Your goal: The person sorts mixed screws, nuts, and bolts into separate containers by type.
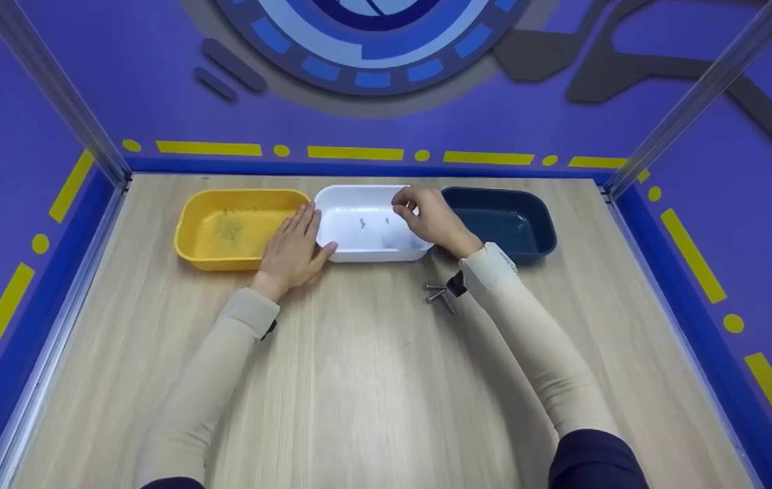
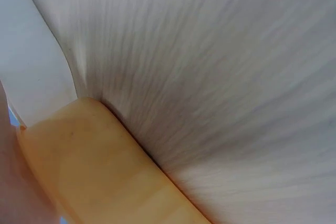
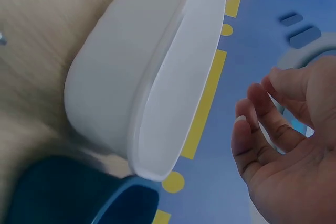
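My left hand (image 1: 292,252) lies with straight fingers across the neighbouring rims of the yellow bin (image 1: 243,263) and the white bin (image 1: 376,255). Over the right part of the white bin hovers my right hand (image 1: 435,219), its fingers loosely bent. A gap shows between thumb and forefinger in the head view, and the right wrist view shows nothing held by the right hand (image 3: 294,150). Two small dark pieces (image 1: 362,223), perhaps screws, lie on the white bin's floor. Several tiny dark pieces (image 1: 230,229) are in the yellow bin.
A dark blue bin (image 1: 529,257) stands right of the white one, partly behind the right wrist. Several silver bolts (image 1: 436,293) lie on the wooden table (image 1: 359,380) beside the right wrist's black camera (image 1: 457,284). Blue walls (image 1: 386,129) enclose the back and sides.
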The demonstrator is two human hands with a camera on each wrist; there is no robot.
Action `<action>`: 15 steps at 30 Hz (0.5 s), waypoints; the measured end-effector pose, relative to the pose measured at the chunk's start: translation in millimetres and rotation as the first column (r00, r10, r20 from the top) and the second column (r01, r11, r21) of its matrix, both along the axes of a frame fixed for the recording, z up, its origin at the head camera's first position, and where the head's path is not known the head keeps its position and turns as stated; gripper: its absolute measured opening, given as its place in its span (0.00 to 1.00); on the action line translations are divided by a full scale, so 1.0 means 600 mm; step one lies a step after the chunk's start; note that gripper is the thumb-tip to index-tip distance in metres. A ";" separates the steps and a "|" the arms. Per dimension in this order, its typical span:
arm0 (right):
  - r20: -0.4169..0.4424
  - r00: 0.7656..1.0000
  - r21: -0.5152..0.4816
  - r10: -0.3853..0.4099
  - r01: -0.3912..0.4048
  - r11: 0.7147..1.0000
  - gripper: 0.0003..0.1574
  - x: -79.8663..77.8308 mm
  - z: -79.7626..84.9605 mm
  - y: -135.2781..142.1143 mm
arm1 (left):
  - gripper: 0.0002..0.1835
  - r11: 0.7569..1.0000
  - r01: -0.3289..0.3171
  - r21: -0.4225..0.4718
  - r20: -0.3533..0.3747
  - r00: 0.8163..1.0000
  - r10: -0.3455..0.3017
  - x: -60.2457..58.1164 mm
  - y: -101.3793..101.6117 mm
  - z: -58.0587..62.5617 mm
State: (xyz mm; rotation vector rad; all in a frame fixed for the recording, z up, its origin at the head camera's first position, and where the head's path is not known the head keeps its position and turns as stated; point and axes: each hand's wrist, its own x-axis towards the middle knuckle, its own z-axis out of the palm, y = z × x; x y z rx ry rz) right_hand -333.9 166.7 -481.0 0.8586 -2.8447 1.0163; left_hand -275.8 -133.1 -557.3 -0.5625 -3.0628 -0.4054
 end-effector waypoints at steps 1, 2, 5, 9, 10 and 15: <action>-0.002 1.000 -0.003 -0.004 0.004 1.000 0.11 0.001 0.001 0.005 | 0.46 1.000 -0.001 0.006 -0.005 1.000 0.001 0.001 0.001 0.001; -0.003 1.000 -0.004 -0.008 0.008 1.000 0.11 0.003 0.002 0.011 | 0.46 1.000 -0.002 0.012 -0.012 1.000 0.002 0.003 0.003 0.003; -0.012 1.000 -0.017 -0.018 0.018 1.000 0.11 0.008 0.004 0.029 | 0.45 0.999 -0.001 0.042 -0.042 0.999 0.003 0.008 0.011 0.008; -0.033 0.998 -0.019 -0.044 0.044 0.999 0.11 0.015 0.004 0.056 | 0.43 0.994 0.021 0.112 -0.081 0.997 -0.012 0.016 0.026 0.012; -0.037 0.998 -0.022 -0.053 0.052 0.998 0.12 0.017 0.004 0.063 | 0.42 0.991 0.027 0.132 -0.088 0.996 -0.015 0.019 0.030 0.013; -0.049 0.995 -0.048 -0.090 0.088 0.995 0.13 0.025 0.002 0.101 | 0.38 0.967 0.060 0.247 -0.126 0.992 -0.030 0.033 0.056 0.012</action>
